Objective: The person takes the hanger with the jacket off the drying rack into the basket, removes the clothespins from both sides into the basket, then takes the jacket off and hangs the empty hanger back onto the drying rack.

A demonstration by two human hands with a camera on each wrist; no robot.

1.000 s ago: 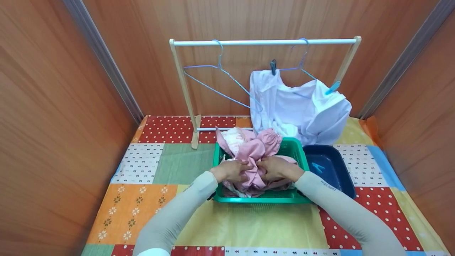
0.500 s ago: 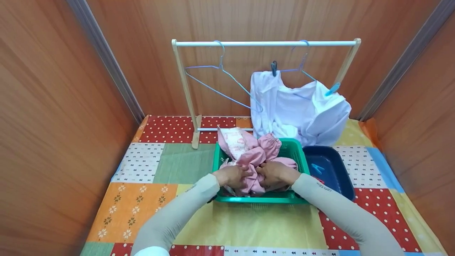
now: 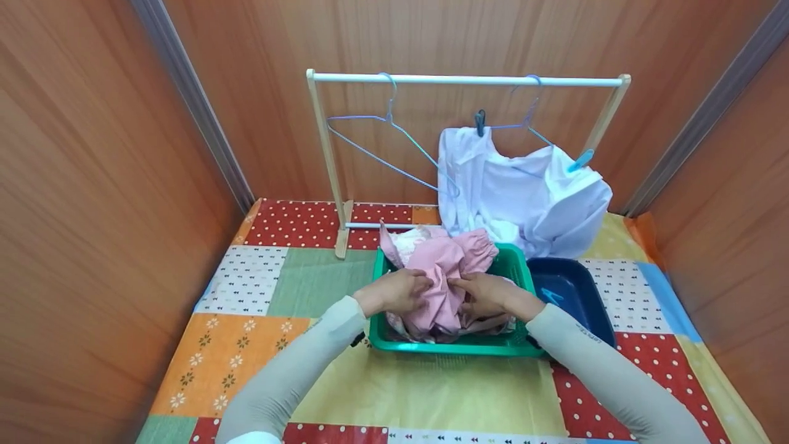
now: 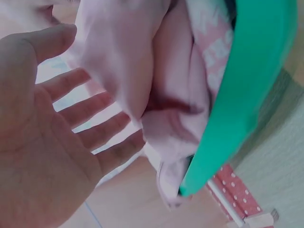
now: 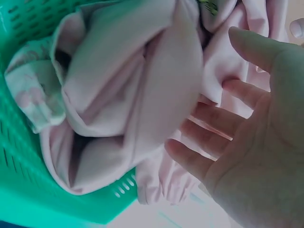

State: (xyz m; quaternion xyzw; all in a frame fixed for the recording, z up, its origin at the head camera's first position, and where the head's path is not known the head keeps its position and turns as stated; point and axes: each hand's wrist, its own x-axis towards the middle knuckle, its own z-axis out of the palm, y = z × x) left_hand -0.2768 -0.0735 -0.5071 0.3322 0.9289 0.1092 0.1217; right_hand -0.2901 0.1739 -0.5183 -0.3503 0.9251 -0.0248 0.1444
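Note:
A crumpled pink garment (image 3: 439, 262) with a white printed part lies heaped in a green basket (image 3: 456, 349). My left hand (image 3: 397, 291) rests against its left side. In the left wrist view the left hand (image 4: 52, 137) has thumb and fingers spread, fingertips at the cloth. My right hand (image 3: 493, 295) touches the garment from the other side. The right wrist view shows that hand (image 5: 259, 128) with its fingers extended and parted beside the pink folds (image 5: 171, 90). The lower part of the garment is hidden inside the basket.
Behind the basket stands a rack with a white bar (image 3: 456, 79). A bare hanger (image 3: 382, 161) hangs at left; a white garment (image 3: 524, 197) hangs at right, held by a dark clothespin (image 3: 480, 123) and a blue one (image 3: 580, 160). A navy tray (image 3: 582, 296) holds a blue clothespin (image 3: 551, 297).
Both hands have risen slightly out of the heap, and their fingers have loosened and straightened. The pink cloth between them has spread wider and covers more of the white printed part.

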